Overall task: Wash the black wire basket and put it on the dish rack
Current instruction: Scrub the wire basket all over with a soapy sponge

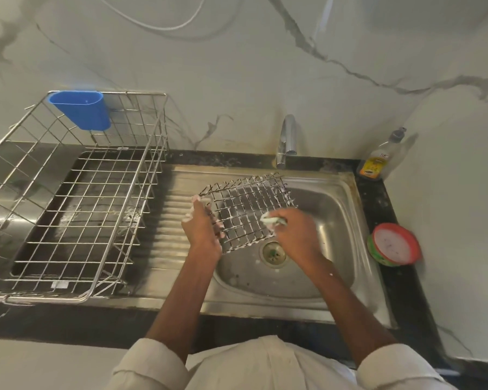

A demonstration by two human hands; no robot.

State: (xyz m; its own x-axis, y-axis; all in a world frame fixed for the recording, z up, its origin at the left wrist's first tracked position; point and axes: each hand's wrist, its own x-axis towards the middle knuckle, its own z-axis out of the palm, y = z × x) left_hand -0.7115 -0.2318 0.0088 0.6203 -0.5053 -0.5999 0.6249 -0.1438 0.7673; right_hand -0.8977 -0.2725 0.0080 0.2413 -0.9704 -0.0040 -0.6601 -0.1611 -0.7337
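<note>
Holding the black wire-mesh basket point(247, 211) tilted above the stainless steel sink point(341, 192), the person has it up off the basin floor, its suds-flecked grid facing the camera and its long axis running from lower left, near the body, up toward the chrome tap point(287, 140) at the back. The left hand point(202, 226) has its fingers curled round the basket's left edge — that grip carries the weight. The right hand point(292, 235) is closed on a pale green scrubbing pad point(271, 220), pressed against the mesh at the basket's lower right corner, just above the drain point(273, 252).

What the coming move turns on is plain enough: the large silver wire dish rack point(76, 192) stands on the ribbed drainboard to the left of the basin, on the same side as the holding hand, and nothing lies between. So the left hand is the nearer one, and it could likely swing the basket across leftward without a change of grip. Foam clings to the wires, so by my judgement a rinse under the tap, which lies beyond the basket's far end, comes first — washing seems about midway.
</note>
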